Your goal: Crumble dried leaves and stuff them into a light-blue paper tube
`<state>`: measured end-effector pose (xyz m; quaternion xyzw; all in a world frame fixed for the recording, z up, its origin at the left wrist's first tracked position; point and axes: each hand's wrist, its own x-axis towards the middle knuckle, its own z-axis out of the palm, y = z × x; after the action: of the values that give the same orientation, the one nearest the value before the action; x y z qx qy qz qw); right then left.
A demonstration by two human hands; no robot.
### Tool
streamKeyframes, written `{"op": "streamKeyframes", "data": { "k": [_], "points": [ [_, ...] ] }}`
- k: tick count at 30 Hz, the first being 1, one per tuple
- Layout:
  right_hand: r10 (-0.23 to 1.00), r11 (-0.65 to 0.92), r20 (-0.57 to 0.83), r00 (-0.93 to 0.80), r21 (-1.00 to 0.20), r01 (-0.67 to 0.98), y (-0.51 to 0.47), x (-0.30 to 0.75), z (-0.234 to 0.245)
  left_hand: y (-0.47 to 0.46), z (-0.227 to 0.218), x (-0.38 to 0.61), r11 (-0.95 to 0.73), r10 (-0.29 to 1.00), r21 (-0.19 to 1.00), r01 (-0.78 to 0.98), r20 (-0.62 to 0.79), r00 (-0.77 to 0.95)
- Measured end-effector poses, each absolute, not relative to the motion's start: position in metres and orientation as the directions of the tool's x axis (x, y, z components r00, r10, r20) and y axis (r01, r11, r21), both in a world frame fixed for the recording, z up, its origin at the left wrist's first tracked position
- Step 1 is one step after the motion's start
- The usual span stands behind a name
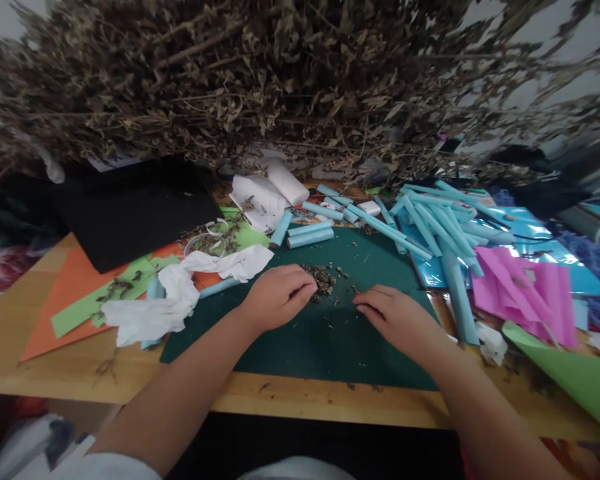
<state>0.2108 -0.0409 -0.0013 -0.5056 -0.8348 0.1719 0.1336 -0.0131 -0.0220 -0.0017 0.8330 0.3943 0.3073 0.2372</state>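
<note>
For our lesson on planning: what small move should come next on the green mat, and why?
Probably the right hand should sweep the loose bits toward the dark crumbly pile: they lie scattered beside it, and the left hand is at its edge.

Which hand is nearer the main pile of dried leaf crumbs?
The left hand, close beside the leaf pile; a visible gap separates the right hand from it.

From my end I see wooden surface (250, 400), dark green mat (290, 353) lying flat on it. Left of mat: orange sheet (63, 293) with black board (145, 207) overlapping it, plus thin dry twig (106, 369) on wood. Right of mat: glossy blue packet (525, 227), crumpled white tissue (493, 343), curled light-green sheet (570, 373). Along mat's near edge I make out dry leaf scraps (265, 387).
</note>
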Motion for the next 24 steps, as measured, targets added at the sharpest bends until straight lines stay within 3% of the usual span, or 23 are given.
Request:
{"op": "streamKeyframes", "data": {
  "k": [2, 4, 6, 9, 12, 14, 16, 18, 21, 24],
  "points": [
    [0.915, 0.389, 0.176, -0.362, -0.614, 0.687, -0.05, 0.196, 0.008, -0.034, 0.002, -0.001, -0.453, 0.859, 0.816, 0.357, 0.294, 0.418],
    [0.934, 0.357, 0.302, -0.19, -0.794, 0.492, -0.062, 0.173, 0.016, -0.05, 0.008, 0.015, -0.246, 0.918, 0.968, 0.045, 0.218, 0.331],
    [0.915, 0.399, 0.392, -0.092, -0.855, 0.332, -0.075, 0.147, 0.018, -0.064, 0.017, 0.029, -0.064, 0.949, 0.96, -0.272, 0.143, 0.28],
    [0.856, 0.516, 0.492, -0.155, -0.813, 0.27, -0.094, 0.119, 0.014, -0.073, 0.025, 0.039, -0.026, 0.998, 0.888, -0.459, 0.05, 0.04],
    [0.855, 0.505, 0.466, -0.229, -0.849, 0.155, -0.108, 0.115, 0.007, -0.073, 0.022, 0.036, -0.174, 0.97, 0.879, -0.444, 0.076, -0.229],
    [0.883, 0.457, 0.44, -0.163, -0.886, 0.084, -0.109, 0.119, 0.005, -0.076, 0.016, 0.036, -0.249, 0.935, 0.904, -0.346, 0.132, -0.328],
    [0.91, 0.413, 0.408, -0.077, -0.907, 0.076, -0.104, 0.123, 0.006, -0.085, 0.01, 0.043, -0.249, 0.947, 0.948, -0.2, 0.194, -0.257],
    [0.93, 0.366, 0.366, -0.027, -0.923, 0.12, -0.096, 0.126, 0.009, -0.099, 0.007, 0.053, -0.22, 0.975, 0.97, -0.101, 0.215, -0.056],
    [0.921, 0.381, 0.389, -0.009, -0.899, 0.217, -0.089, 0.128, 0.011, -0.111, 0.008, 0.067, -0.156, 0.973, 0.977, -0.144, 0.177, 0.147],
    [0.872, 0.49, 0.468, -0.145, -0.84, 0.233, -0.095, 0.133, 0.011, -0.103, 0.013, 0.07, -0.044, 0.985, 0.978, -0.202, 0.075, 0.152]
  ]
}}
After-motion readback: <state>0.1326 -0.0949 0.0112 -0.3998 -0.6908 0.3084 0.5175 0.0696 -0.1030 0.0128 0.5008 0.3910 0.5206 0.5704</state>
